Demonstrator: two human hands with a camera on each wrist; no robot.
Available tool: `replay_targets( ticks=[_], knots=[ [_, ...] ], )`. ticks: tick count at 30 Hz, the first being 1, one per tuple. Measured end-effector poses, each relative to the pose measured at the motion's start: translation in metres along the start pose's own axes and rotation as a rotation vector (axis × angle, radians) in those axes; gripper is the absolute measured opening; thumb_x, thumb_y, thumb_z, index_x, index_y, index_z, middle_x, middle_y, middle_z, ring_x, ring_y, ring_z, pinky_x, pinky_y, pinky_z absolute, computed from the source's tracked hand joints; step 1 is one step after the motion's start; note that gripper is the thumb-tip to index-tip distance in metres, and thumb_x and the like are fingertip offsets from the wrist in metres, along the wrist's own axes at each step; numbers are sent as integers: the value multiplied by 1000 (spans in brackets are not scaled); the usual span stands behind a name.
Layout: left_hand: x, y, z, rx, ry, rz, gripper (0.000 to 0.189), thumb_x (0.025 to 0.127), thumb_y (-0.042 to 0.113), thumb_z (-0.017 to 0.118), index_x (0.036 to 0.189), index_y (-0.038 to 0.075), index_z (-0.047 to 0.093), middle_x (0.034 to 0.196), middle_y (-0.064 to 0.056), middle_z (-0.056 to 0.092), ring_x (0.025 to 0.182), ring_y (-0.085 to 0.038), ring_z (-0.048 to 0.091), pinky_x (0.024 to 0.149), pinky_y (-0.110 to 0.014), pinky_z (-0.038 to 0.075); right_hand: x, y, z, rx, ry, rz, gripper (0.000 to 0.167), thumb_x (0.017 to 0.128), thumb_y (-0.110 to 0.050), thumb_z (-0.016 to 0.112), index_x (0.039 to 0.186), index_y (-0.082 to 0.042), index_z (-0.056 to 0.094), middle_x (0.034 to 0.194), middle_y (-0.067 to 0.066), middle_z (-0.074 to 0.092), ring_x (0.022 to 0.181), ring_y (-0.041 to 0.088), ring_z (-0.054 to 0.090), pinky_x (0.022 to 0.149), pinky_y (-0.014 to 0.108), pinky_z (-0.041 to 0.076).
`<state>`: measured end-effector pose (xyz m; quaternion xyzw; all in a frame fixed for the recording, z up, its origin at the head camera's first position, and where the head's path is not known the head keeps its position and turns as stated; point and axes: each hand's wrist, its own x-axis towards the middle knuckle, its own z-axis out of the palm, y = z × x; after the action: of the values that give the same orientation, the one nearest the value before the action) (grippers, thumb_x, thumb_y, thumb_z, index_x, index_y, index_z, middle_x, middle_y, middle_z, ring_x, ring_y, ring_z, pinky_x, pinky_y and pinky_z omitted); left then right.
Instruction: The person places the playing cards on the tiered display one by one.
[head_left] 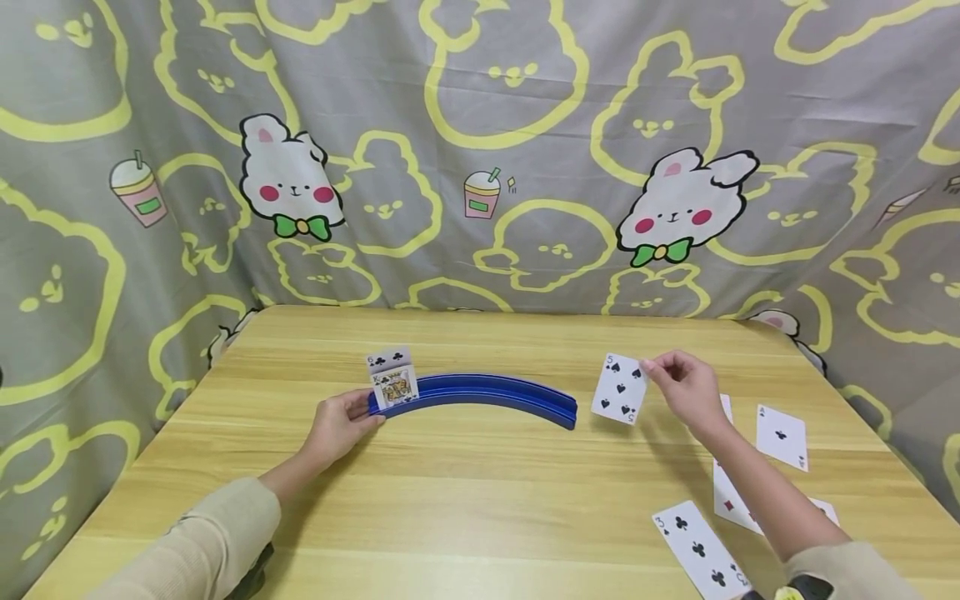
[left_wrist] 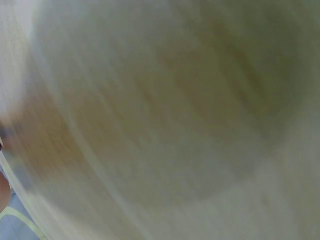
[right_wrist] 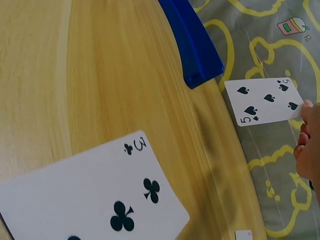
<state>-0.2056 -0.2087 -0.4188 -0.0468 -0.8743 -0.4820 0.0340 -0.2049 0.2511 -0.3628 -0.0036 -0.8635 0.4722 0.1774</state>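
Note:
A blue curved card holder (head_left: 480,388) lies on the table, bowed away from me. My left hand (head_left: 341,425) grips its left end, thumb at the front. Near that end, a king of clubs (head_left: 396,387) stands in the holder before a six of clubs (head_left: 388,358). Beyond the holder's right end, my right hand (head_left: 684,390) pinches a five of spades (head_left: 619,388) by its right edge, face towards me and above the table. The right wrist view shows the same five of spades (right_wrist: 265,101) in the fingertips. In the left wrist view almost everything is blurred.
On the wooden table's right side lie an ace of clubs (head_left: 782,437), a three of clubs (head_left: 699,550) and a diamond card (head_left: 731,500), partly hidden under my right forearm with other cards. A patterned curtain (head_left: 517,167) hangs behind the table and along both sides.

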Motion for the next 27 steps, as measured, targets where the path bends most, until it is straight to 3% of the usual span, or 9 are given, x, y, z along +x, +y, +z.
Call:
replay_targets(
  ticks=[12, 27],
  knots=[
    [-1, 2, 1, -11, -2, 2, 41, 79, -6, 67, 116, -15, 54, 111, -33, 60, 103, -40, 62, 82, -26, 59, -1, -18, 24, 113, 16, -90, 19, 86, -8, 65, 81, 9, 59, 59, -17, 48, 55, -1, 41, 44, 13, 38],
    [0, 0, 1, -10, 2, 21, 41, 78, -7, 67, 116, -16, 54, 110, -35, 60, 102, -41, 63, 81, -26, 59, 2, -43, 56, 238, -10, -143, 16, 84, -4, 66, 78, 10, 60, 58, -14, 48, 53, 0, 38, 43, 13, 34]
  ],
)
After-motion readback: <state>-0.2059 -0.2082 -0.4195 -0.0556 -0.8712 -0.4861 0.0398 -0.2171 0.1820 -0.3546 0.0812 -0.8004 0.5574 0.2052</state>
